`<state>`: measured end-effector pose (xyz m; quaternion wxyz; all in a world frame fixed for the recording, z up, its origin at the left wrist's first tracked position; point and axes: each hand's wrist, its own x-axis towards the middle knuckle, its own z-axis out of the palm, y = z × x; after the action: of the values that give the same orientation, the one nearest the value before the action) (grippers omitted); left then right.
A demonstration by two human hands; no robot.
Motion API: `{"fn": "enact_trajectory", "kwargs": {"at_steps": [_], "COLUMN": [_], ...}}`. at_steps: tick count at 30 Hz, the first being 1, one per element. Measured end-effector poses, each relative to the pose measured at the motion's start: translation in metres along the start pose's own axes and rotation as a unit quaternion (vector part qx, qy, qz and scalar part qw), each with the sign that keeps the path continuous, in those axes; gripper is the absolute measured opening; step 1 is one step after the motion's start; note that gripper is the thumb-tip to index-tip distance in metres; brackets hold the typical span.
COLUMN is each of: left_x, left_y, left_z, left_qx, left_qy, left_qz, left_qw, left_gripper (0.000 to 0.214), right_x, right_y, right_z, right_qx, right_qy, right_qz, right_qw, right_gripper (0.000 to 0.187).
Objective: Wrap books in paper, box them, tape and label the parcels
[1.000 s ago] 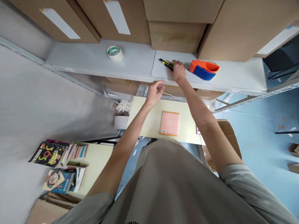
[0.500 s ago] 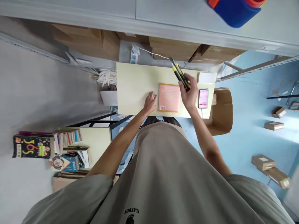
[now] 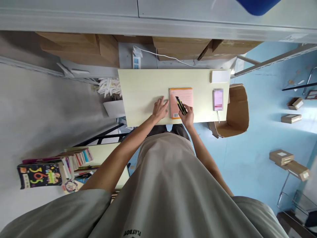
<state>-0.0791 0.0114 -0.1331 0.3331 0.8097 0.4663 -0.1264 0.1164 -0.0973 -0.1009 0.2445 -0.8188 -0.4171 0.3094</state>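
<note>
An orange book (image 3: 184, 96) lies flat on a pale yellow table (image 3: 143, 89) below me. My right hand (image 3: 188, 115) is closed round a black and yellow utility knife (image 3: 181, 105), whose tip rests over the book's near part. My left hand (image 3: 159, 109) lies flat on the table with fingers spread, touching the book's left edge.
A phone (image 3: 218, 99) on a cable and a white pad (image 3: 220, 76) lie at the table's right end. An open cardboard box (image 3: 235, 112) stands right of the table. Grey shelving (image 3: 148, 23) with cartons runs above. Books (image 3: 54, 167) are stacked at the left, small boxes (image 3: 288, 160) on the blue floor.
My right hand took the knife from the upper shelf and brought it down onto the book. My left hand came down to the table beside the book. My view tilted downward.
</note>
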Motion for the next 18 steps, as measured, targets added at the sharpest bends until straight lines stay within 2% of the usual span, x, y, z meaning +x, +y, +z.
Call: {"fn": "enact_trajectory", "kwargs": {"at_steps": [4,9,13,18], "left_x": [0.023,0.038,0.036,0.036], "left_y": [-0.028,-0.045,-0.045,-0.042], "left_z": [-0.021,-0.036,-0.039,-0.04], "left_qx": [0.023,0.0,-0.006,-0.006], "left_qy": [0.001,-0.025,-0.025,-0.036], "left_qz": [0.066,0.094,0.109,0.106], "left_qw": [0.998,0.995,0.994,0.994], "left_gripper": [0.085,0.092,0.093,0.09], "right_x": [0.029,0.043,0.043,0.044], "right_y": [-0.041,-0.087,-0.104,-0.11], "right_z": [0.025,0.032,0.036,0.041], "right_qx": [-0.108,-0.231,-0.271,-0.29], "right_qy": [-0.072,-0.171,-0.199,-0.201], "right_qz": [-0.004,0.007,0.018,0.026], "right_qw": [0.991,0.958,0.942,0.935], "right_gripper": [0.064,0.072,0.075,0.073]}}
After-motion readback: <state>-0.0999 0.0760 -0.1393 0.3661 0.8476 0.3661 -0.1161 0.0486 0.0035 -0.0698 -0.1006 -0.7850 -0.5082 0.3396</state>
